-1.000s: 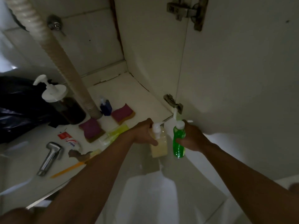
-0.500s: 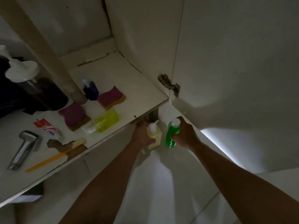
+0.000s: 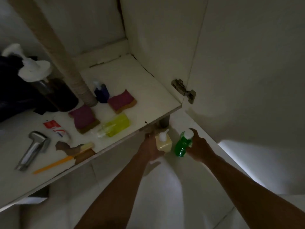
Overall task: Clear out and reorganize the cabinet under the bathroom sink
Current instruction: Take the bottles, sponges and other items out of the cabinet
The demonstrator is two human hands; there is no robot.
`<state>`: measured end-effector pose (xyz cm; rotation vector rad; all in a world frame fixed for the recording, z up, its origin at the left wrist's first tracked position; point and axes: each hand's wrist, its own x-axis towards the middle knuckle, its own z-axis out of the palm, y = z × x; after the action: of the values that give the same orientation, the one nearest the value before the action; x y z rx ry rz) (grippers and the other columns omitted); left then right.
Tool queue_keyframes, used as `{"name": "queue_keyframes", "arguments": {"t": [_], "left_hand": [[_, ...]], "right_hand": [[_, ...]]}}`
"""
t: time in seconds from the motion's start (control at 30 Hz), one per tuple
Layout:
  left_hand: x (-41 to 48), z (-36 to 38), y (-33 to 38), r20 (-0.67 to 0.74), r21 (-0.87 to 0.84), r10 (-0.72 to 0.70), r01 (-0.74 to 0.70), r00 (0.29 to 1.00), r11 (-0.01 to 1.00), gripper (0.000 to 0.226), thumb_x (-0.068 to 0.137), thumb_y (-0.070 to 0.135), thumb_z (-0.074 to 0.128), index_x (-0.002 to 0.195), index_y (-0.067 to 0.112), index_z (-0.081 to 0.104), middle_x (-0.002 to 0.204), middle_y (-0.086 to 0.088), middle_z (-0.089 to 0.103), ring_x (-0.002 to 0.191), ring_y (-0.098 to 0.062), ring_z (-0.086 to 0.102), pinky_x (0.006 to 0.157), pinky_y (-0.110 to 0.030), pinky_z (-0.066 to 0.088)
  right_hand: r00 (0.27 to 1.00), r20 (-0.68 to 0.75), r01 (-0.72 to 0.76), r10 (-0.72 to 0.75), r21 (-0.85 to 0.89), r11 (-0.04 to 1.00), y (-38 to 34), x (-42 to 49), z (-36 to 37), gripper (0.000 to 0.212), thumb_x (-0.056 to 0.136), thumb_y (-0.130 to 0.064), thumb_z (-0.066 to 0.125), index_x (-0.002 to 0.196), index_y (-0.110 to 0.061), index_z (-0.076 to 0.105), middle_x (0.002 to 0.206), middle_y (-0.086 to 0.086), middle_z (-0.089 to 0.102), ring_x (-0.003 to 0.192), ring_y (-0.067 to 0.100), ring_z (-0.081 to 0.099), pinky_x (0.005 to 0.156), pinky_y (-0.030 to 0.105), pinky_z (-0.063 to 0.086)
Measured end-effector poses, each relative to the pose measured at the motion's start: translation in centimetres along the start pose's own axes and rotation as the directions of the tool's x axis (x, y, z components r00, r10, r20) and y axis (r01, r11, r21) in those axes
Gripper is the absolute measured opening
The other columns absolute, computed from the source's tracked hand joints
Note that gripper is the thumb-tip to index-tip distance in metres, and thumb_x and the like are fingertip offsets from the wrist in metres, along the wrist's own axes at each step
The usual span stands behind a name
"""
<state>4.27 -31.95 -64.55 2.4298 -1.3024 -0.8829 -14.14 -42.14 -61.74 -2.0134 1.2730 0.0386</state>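
Observation:
My left hand [image 3: 151, 148] grips a pale yellow pump bottle [image 3: 163, 142] low down in front of the cabinet's front edge. Beside it, my right hand [image 3: 198, 147] holds a green bottle with a white cap [image 3: 182, 146]. Both bottles are below the cabinet floor [image 3: 140, 83], close to the tiled floor near the cabinet's leg. On the cabinet floor lie two purple sponges [image 3: 122, 100] [image 3: 85, 119], a yellow-green bottle on its side [image 3: 113, 125], a small blue bottle [image 3: 101, 93], a toothpaste tube [image 3: 56, 128], a chrome sprayer head [image 3: 33, 149] and an orange toothbrush [image 3: 62, 160].
A ribbed drain hose [image 3: 66, 63] runs down to the cabinet floor. A large dark pump bottle [image 3: 52, 91] and a black bag [image 3: 9, 96] stand at the left. The open cabinet door [image 3: 247, 63] with its hinge [image 3: 183, 90] is on the right. The shelf's front edge is chipped.
Both hands have carried the two bottles from the cabinet's front edge down and out towards the floor. The view has tilted down and nearer to the cabinet floor.

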Motion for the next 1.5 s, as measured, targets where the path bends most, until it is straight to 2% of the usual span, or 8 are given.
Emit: {"name": "queue_keyframes", "arguments": {"t": [0.23, 0.43, 0.57, 0.73, 0.87, 1.07, 1.27, 1.5], "left_hand": [[-3.2, -8.8, 0.1, 0.228, 0.027, 0.159, -0.169, 0.961, 0.985, 0.061, 0.086, 0.024, 0.073, 0.142, 0.021, 0.048, 0.139, -0.008, 0.055, 0.121, -0.026, 0.057, 0.099, -0.040, 0.050], [-4.5, -22.9, -0.5, 0.080, -0.324, 0.122, -0.090, 0.989, 0.942, 0.024, 0.092, 0.016, 0.068, 0.115, 0.009, 0.065, 0.099, -0.007, 0.069, 0.070, -0.005, 0.070, 0.056, -0.020, 0.056], [-3.5, -28.0, -4.8, -0.225, 0.136, -0.110, 0.143, 0.968, 0.980, 0.033, 0.091, 0.038, 0.064, 0.102, 0.007, 0.068, 0.092, -0.007, 0.068, 0.075, -0.019, 0.067, 0.068, -0.031, 0.058], [-1.9, -27.6, -8.1, -0.348, 0.027, -0.246, 0.273, 0.904, 0.962, 0.041, 0.088, 0.050, 0.066, 0.073, 0.017, 0.048, 0.076, -0.001, 0.057, 0.074, -0.020, 0.063, 0.066, -0.032, 0.052], [-0.8, -26.5, -8.0, -0.443, -0.048, -0.198, 0.198, 0.874, 0.979, 0.044, 0.094, 0.045, 0.060, 0.115, 0.007, 0.060, 0.113, -0.012, 0.063, 0.106, -0.027, 0.062, 0.072, -0.029, 0.042], [-0.1, -24.9, -8.1, -0.584, -0.150, -0.193, 0.129, 0.789, 0.980, 0.030, 0.094, 0.036, 0.061, 0.086, 0.008, 0.066, 0.078, -0.003, 0.059, 0.070, -0.016, 0.054, 0.062, -0.029, 0.041], [-2.2, -25.3, -7.4, -0.660, -0.270, -0.200, 0.019, 0.724, 0.963, 0.038, 0.091, 0.029, 0.062, 0.059, 0.014, 0.052, 0.051, 0.003, 0.049, 0.047, -0.011, 0.047, 0.041, -0.017, 0.033], [-7.0, -25.5, -5.1, -0.739, -0.178, -0.028, -0.155, 0.673, 0.972, 0.025, 0.082, 0.034, 0.073, 0.085, 0.013, 0.063, 0.080, -0.001, 0.067, 0.072, -0.016, 0.064, 0.069, -0.033, 0.056]], "right_hand": [[0.854, 0.373, -0.209, 0.363, -0.393, 0.895, -5.7, -2.4, -3.8, 0.035, 0.093, -0.026, 0.067, 0.122, -0.007, 0.060, 0.093, 0.009, 0.067, 0.078, 0.020, 0.071, 0.064, 0.028, 0.059], [0.952, 0.261, 0.265, -0.158, -0.450, 0.853, -17.7, 0.1, -5.3, 0.024, 0.093, -0.031, 0.062, 0.105, -0.011, 0.062, 0.097, 0.011, 0.069, 0.085, 0.023, 0.070, 0.072, 0.036, 0.060], [0.823, 0.247, 0.567, -0.512, -0.296, 0.768, -23.5, 0.0, -3.3, 0.056, 0.091, -0.037, 0.063, 0.143, -0.030, 0.044, 0.140, 0.003, 0.052, 0.122, 0.022, 0.053, 0.092, 0.023, 0.040], [0.657, 0.435, 0.754, -0.616, -0.353, 0.554, -27.0, -0.4, 1.4, 0.069, 0.088, -0.039, 0.071, 0.149, -0.027, 0.041, 0.152, 0.004, 0.038, 0.140, 0.026, 0.033, 0.115, 0.035, 0.030], [0.634, 0.370, 0.765, -0.679, -0.427, 0.481, -26.4, 0.4, 3.5, 0.059, 0.091, -0.041, 0.066, 0.145, -0.025, 0.048, 0.147, 0.008, 0.044, 0.141, 0.030, 0.029, 0.113, 0.038, 0.027], [0.606, 0.323, 0.761, -0.727, -0.501, 0.411, -25.1, 1.0, 4.3, 0.056, 0.097, -0.038, 0.057, 0.149, -0.028, 0.040, 0.150, 0.002, 0.044, 0.142, 0.027, 0.024, 0.110, 0.036, 0.021], [0.679, 0.041, 0.733, -0.733, -0.089, 0.674, -23.5, 0.8, 1.1, 0.052, 0.087, -0.040, 0.071, 0.133, -0.034, 0.048, 0.131, -0.009, 0.055, 0.119, 0.015, 0.052, 0.087, 0.015, 0.040], [0.853, -0.116, 0.518, -0.509, 0.305, 0.799, -21.1, -0.5, -3.4, 0.052, 0.078, -0.029, 0.083, 0.120, -0.030, 0.052, 0.099, -0.011, 0.060, 0.083, 0.006, 0.062, 0.057, 0.008, 0.049]]}}
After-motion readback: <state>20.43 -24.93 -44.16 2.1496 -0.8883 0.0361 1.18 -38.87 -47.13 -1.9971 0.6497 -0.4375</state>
